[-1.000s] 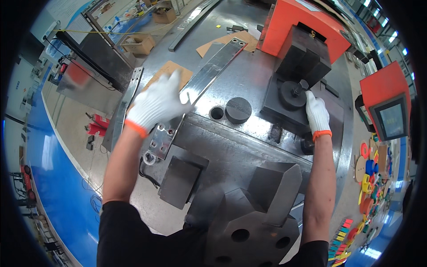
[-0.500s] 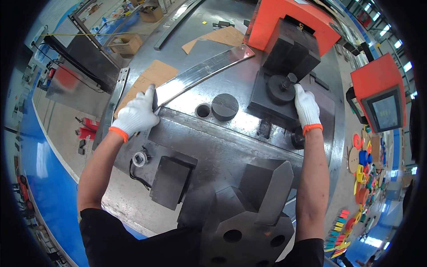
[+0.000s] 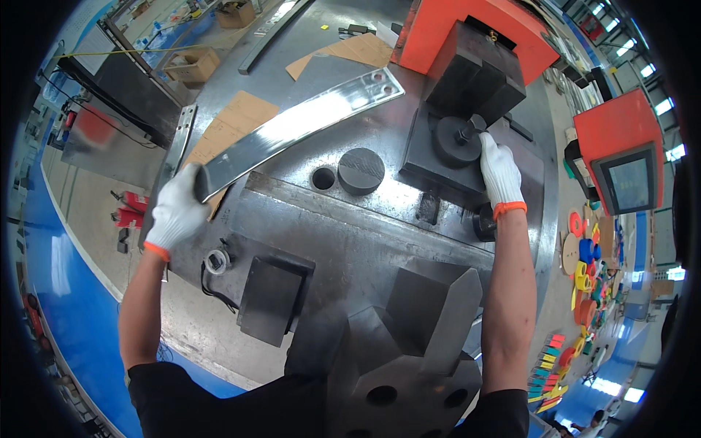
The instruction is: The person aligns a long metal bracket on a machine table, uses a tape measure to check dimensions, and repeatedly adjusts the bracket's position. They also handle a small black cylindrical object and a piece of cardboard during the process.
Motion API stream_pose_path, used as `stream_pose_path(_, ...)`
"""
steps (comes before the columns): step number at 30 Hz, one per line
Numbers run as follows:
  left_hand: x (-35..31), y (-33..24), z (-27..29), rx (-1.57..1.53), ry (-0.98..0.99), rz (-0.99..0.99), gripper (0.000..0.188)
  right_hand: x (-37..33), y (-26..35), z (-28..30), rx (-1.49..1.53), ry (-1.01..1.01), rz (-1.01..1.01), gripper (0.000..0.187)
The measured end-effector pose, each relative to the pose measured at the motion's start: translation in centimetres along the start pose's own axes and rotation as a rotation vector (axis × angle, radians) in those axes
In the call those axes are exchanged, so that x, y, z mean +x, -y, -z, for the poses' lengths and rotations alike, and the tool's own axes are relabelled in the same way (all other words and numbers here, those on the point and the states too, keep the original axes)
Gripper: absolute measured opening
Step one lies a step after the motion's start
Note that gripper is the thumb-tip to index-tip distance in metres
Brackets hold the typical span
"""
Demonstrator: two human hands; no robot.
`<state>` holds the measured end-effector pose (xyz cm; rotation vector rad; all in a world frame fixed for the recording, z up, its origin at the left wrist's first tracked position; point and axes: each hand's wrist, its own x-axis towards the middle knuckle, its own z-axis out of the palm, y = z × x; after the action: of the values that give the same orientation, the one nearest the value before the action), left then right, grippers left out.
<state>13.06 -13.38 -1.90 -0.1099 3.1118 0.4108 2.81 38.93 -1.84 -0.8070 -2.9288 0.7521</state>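
Observation:
My left hand (image 3: pixel 177 209), in a white glove with an orange cuff, grips the near end of a long flat shiny metal bar (image 3: pixel 299 124). The bar lies slanted across the steel machine table (image 3: pixel 365 241), and its far end with two holes points toward the orange machine head (image 3: pixel 475 29). My right hand (image 3: pixel 499 169), gloved the same way, rests on the dark round roller (image 3: pixel 456 139) of the black block under that head. A dark round pin (image 3: pixel 361 170) and an empty round hole (image 3: pixel 323 177) lie between my hands.
Black steel blocks (image 3: pixel 270 299) and a pointed grey wedge (image 3: pixel 449 321) stand at the near edge. An orange control box with a screen (image 3: pixel 624 160) is at the right, with coloured parts (image 3: pixel 588 263) below it. Cardboard sheets (image 3: pixel 234 120) and another metal strip (image 3: pixel 175 150) lie to the left.
My left hand has closed on the bar's near end and drawn it toward me and to the left, so the bar now lies more slanted. My right hand stays on the roller.

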Motion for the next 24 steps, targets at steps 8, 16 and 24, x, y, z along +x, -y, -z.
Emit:
stream_pose_path(8,-2.3,3.3,2.1,0.094,-0.042,-0.170,0.048,-0.5,0.7,0.0,0.020,-0.014,-0.019,0.084)
stream_pose_path(16,1.0,4.0,3.2,0.178,-0.030,-0.309,0.050,-0.1,0.4,-0.2,0.012,-0.013,0.001,0.085)
stream_pose_path(24,3.8,4.5,3.2,0.168,0.078,-0.336,0.055,-0.4,0.7,-0.6,0.011,-0.043,-0.063,0.082)
